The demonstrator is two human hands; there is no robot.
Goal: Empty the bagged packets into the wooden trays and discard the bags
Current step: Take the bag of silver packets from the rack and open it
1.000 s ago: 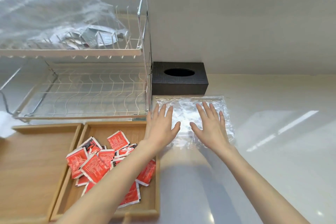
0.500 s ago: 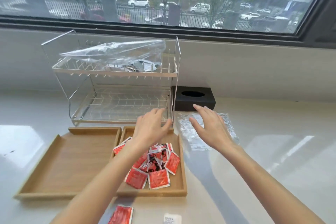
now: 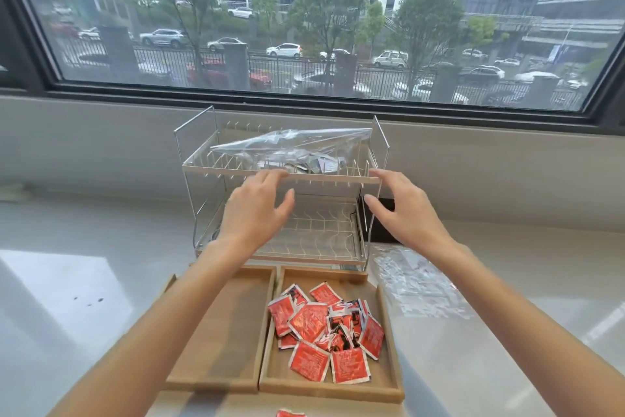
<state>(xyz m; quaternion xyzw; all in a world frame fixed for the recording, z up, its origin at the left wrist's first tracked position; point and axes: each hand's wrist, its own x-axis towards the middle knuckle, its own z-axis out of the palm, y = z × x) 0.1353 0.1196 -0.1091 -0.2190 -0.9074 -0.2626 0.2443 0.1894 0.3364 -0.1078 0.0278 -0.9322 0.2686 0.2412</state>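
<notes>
Both hands (image 3: 257, 210) (image 3: 404, 210) reach, fingers loose, toward crinkled clear bag (image 3: 297, 149) on wire rack (image 3: 338, 247).

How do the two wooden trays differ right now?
The right wooden tray holds a heap of red packets; the left wooden tray shows only bare wood. The left forearm crosses over the left tray, while the right tray lies uncovered. Both are shallow, rimmed and rectangular, set side by side touching on the counter in front of the wire rack.
</notes>
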